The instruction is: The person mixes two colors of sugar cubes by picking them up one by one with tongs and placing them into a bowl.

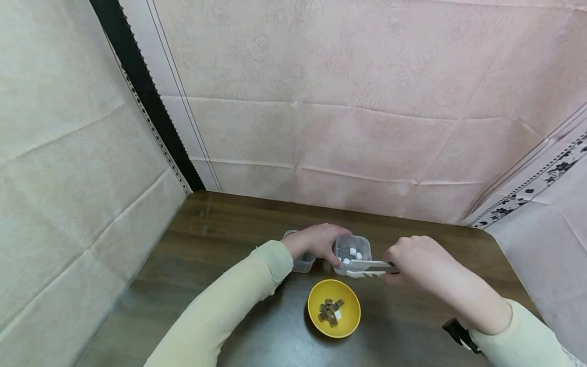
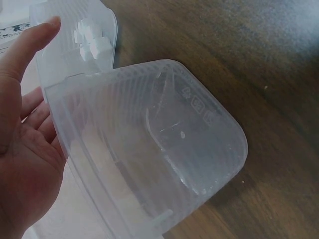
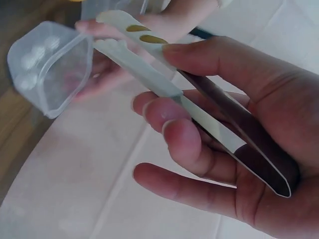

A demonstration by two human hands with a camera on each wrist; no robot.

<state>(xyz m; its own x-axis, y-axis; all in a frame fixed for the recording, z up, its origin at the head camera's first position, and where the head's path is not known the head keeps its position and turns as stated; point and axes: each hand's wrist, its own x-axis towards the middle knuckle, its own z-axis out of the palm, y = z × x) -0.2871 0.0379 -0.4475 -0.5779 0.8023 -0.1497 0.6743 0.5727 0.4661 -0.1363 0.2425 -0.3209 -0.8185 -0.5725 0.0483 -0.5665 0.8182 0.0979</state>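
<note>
My left hand (image 1: pixel 321 240) grips a clear plastic container (image 1: pixel 364 245) holding several small white cubes (image 1: pixel 352 252), with the thumb along its near left side and fingers farther back. A second clear container (image 2: pixel 199 134) stands just left, partly under that hand in the head view, and shows no cubes in the left wrist view. From the right, my right hand (image 1: pixel 422 260) holds white-tipped metal tongs (image 3: pixel 144 74) between thumb and fingers. The tong tips are slightly apart with nothing visible between them, close to the cube container's near side.
In front of the containers sits a yellow bowl (image 1: pixel 353 316) with several brown cubes (image 1: pixel 330 312) and white among them. The dark wooden table (image 1: pixel 220 244) meets pale patterned cloth (image 1: pixel 321 142) at its back and sides. A black object (image 1: pixel 458 334) shows near the right sleeve.
</note>
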